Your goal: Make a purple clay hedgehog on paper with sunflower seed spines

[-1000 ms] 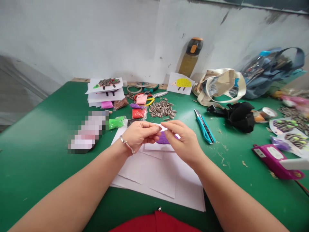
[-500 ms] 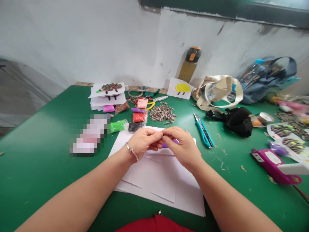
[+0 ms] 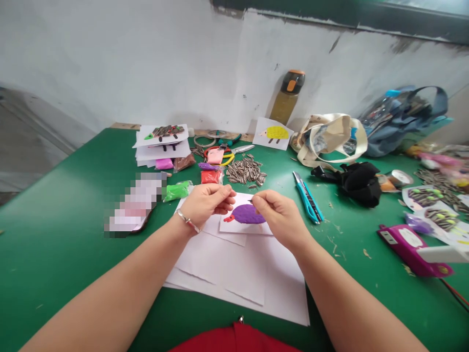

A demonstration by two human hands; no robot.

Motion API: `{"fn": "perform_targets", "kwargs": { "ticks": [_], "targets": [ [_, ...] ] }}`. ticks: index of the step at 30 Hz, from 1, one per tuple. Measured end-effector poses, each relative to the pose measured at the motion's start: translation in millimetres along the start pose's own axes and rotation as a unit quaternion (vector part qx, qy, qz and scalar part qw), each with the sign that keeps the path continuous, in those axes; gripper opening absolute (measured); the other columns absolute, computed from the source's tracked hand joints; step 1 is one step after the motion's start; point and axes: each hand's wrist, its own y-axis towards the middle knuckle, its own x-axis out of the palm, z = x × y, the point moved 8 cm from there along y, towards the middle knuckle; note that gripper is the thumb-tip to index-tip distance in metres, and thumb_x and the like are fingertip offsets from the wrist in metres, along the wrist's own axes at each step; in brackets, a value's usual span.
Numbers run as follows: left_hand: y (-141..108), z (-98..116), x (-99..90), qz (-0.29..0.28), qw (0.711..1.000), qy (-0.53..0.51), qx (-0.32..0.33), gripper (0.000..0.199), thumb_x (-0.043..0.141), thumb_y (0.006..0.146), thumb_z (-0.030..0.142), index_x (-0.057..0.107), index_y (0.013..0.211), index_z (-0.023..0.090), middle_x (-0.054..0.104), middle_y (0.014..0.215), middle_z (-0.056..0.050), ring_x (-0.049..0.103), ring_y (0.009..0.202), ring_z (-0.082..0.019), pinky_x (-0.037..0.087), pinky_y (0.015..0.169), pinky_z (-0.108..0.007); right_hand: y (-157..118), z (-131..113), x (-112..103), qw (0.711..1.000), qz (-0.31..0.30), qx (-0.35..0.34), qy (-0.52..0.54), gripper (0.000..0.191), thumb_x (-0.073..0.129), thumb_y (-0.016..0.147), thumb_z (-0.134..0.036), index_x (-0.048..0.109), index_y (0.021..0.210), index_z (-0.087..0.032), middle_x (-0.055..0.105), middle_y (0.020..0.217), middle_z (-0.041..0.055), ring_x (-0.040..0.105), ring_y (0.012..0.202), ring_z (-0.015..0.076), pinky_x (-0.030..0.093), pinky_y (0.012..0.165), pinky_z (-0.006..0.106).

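At far left on the green table (image 3: 73, 254) lies a pixelated flat object (image 3: 142, 205); behind it sits a stack of cards (image 3: 142, 154), the top one bearing a finished-looking figure with seeds over its back and dark legs; a green packet (image 3: 177, 191) lies just short of my left hand (image 3: 208, 201); the left thumb and fingers are drawn together, and I cannot tell whether anything is between them; a red packet (image 3: 211, 177) lies behind that hand.

The work card (image 3: 230, 229) rests on white sheets (image 3: 234, 271), between and beyond my hands; a red piece (image 3: 229, 218), apparently the head, is in place at the left end of the purple oval (image 3: 245, 214); no seeds or legs show on the visible part, so I judge the figure partly made; its right end is hidden.

The seed heap (image 3: 246, 171) lies behind the card; my right hand (image 3: 281, 212) pinches a small dark piece (image 3: 250, 200), its contact with the card undetermined; further right lie a blue cutter (image 3: 308, 198) and seed-covered cards (image 3: 427, 199).
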Motion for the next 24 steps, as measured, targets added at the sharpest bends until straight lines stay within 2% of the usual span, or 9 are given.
{"fn": "perform_targets", "kwargs": {
  "ticks": [6, 9, 16, 19, 24],
  "targets": [
    [-5.1, -11.3, 22.6, -0.098, 0.993, 0.06, -0.032, 0.046, 0.08, 0.067, 0.056, 0.074, 0.082, 0.013, 0.069, 0.079, -0.007, 0.066, 0.073, -0.017, 0.053, 0.063, -0.026, -5.8, -19.8, 5.2, 0.988, 0.003, -0.123, -0.092, 0.016, 0.054, 0.092, -0.019, 0.067, 0.082, -0.022, 0.066, 0.081, 0.0001, 0.058, 0.077, 0.0136, 0.043, 0.071, 0.026],
    [-6.4, -14.3, 28.2, -0.129, 0.99, 0.051, -0.039, 0.042, 0.079, 0.07, 0.053, 0.073, 0.08, 0.012, 0.068, 0.075, -0.006, 0.064, 0.073, -0.015, 0.051, 0.063, -0.025, -8.5, -25.4, 8.1, 0.981, -0.003, -0.146, -0.124, 0.016, 0.055, 0.093, -0.018, 0.068, 0.085, -0.022, 0.067, 0.086, 0.0009, 0.059, 0.08, 0.0135, 0.043, 0.073, 0.026],
    [-4.5, -17.3, 26.7, -0.111, 0.992, 0.03, -0.053, 0.04, 0.083, 0.066, 0.046, 0.072, 0.078, 0.01, 0.066, 0.068, -0.005, 0.058, 0.062, -0.011, 0.046, 0.058, -0.022, -8.3, -25.6, 9.9, 0.984, -0.008, -0.131, -0.12, 0.014, 0.057, 0.092, -0.017, 0.069, 0.086, -0.022, 0.067, 0.087, 0.0009, 0.06, 0.082, 0.0135, 0.043, 0.074, 0.024],
    [-3.9, -17.4, 27.2, -0.106, 0.993, 0.025, -0.049, 0.036, 0.082, 0.067, 0.043, 0.072, 0.078, 0.01, 0.066, 0.068, -0.004, 0.058, 0.062, -0.01, 0.045, 0.057, -0.021, -7.5, -21.2, 7.7, 0.989, 0.01, -0.11, -0.099, 0.01, 0.06, 0.09, -0.018, 0.069, 0.088, -0.022, 0.066, 0.085, 0.0001, 0.059, 0.078, 0.0126, 0.043, 0.072, 0.024],
    [-5.3, -19.9, 27.7, -0.117, 0.991, 0.004, -0.069, 0.036, 0.083, 0.067, 0.043, 0.073, 0.079, 0.01, 0.067, 0.067, -0.004, 0.06, 0.062, -0.01, 0.047, 0.057, -0.021, -5.4, -13.2, 10.4, 0.997, -0.007, -0.058, -0.046, 0.013, 0.06, 0.087, -0.016, 0.069, 0.082, -0.023, 0.065, 0.079, -0.0021, 0.056, 0.071, 0.0112, 0.043, 0.068, 0.023]
  ]
}}
